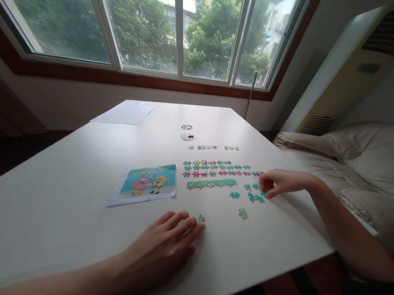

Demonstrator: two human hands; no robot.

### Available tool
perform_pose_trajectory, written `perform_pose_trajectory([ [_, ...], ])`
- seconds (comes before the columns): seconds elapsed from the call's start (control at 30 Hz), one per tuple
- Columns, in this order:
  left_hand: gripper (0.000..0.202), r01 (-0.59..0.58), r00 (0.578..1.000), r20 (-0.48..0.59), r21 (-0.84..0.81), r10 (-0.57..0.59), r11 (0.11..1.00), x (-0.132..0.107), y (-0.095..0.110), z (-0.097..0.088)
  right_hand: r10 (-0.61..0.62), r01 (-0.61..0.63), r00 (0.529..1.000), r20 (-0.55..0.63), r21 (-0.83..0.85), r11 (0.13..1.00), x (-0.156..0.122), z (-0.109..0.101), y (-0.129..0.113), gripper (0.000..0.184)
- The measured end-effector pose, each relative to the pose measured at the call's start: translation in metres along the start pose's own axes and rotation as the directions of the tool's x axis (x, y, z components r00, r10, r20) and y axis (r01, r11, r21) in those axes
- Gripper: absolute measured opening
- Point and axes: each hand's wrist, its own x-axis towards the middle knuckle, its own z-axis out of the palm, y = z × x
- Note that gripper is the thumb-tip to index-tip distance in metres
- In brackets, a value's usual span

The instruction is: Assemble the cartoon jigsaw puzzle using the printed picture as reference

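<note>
Where daylit, white table (66, 180) beneath jigsaw (211, 184).

Table (65, 202) before window (209, 38). Sofa (358, 151) right of table; air conditioner (339, 71) behind sofa. On table: paper sheet (124, 114) far left; two discs (187, 137) behind jigsaw-piece rows (204, 167); joined jigsaw strip (211, 184) in front of rows; cartoon print (148, 187) left of strip; loose jigsaw pieces (252, 197) right, beside right hand (284, 182). Left hand (170, 238) in front of print, at single piece (201, 218).
</note>
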Motion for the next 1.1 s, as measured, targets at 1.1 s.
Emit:
perform_pose_trajectory([
  [1.1, 0.046, 0.043, 0.977, 0.215, -0.217, 0.005, 0.975, 0.007, -0.005, -0.012, -0.394, 0.445, 0.861, -0.322, 0.099, 0.89, 0.021, 0.036, -0.076, 0.023],
])
